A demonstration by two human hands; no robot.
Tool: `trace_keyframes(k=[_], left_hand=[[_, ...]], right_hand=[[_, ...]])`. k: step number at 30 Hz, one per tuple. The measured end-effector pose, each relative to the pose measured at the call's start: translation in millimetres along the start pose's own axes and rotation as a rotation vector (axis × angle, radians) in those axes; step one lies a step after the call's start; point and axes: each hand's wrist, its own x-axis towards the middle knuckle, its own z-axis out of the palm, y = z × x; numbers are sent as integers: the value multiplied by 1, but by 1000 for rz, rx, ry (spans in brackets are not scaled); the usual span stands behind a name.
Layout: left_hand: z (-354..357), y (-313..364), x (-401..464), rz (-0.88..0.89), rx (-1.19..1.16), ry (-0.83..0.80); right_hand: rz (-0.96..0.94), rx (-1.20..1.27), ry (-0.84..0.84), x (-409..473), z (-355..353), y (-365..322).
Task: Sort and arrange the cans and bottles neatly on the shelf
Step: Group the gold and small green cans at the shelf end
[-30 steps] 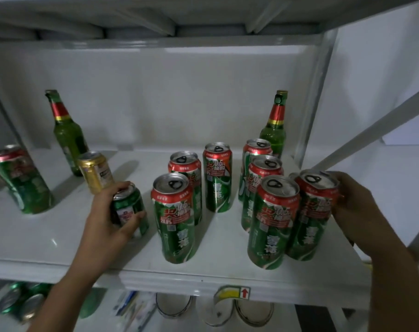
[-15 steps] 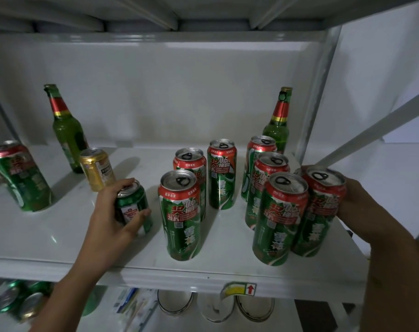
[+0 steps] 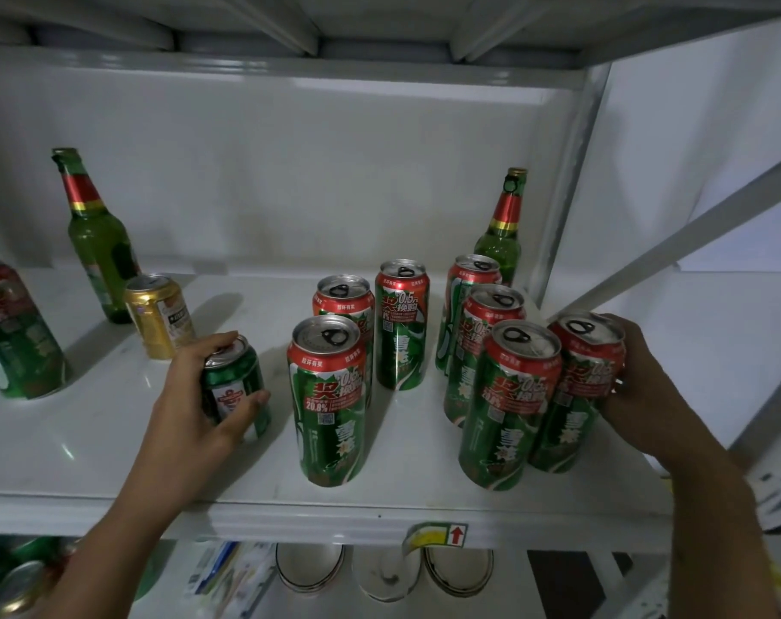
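Observation:
On the white shelf (image 3: 112, 440) my left hand (image 3: 192, 404) grips a short green can (image 3: 237, 386) standing left of the middle. My right hand (image 3: 634, 373) holds a tall green-and-red can (image 3: 576, 395) at the front right, pressed against another tall can (image 3: 509, 404). Several more tall cans stand in two rows, one at the front centre (image 3: 330, 399). A gold can (image 3: 159, 314) and a green bottle (image 3: 96, 239) stand at the back left. A second green bottle (image 3: 502, 234) is at the back right. A lone tall can (image 3: 14, 332) stands far left.
The shelf's upright post (image 3: 567, 172) and a diagonal brace (image 3: 692, 221) close off the right side. An upper shelf (image 3: 290, 46) hangs overhead. Below the shelf are loose cans (image 3: 9, 578) at the left and round white containers (image 3: 384, 574) in the middle.
Both hands keep their grip on the same cans. The short green can and the right tall can have barely shifted; the view has tilted slightly.

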Motion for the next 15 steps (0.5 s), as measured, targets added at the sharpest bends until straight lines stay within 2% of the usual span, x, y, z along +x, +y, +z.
trace_keyframes(k=[4, 8, 13, 15], left_hand=[[-3, 0, 0, 6, 9, -6], [-4, 2, -1, 21, -3, -2], [-10, 1, -2, 54, 8, -7], [-13, -3, -4, 30, -38, -14]], right_hand=[[-2, -53, 177, -15, 6, -7], [7, -109, 248, -31, 3, -11], [-13, -338, 280, -45, 1, -26], [12, -332, 297, -53, 0, -30]])
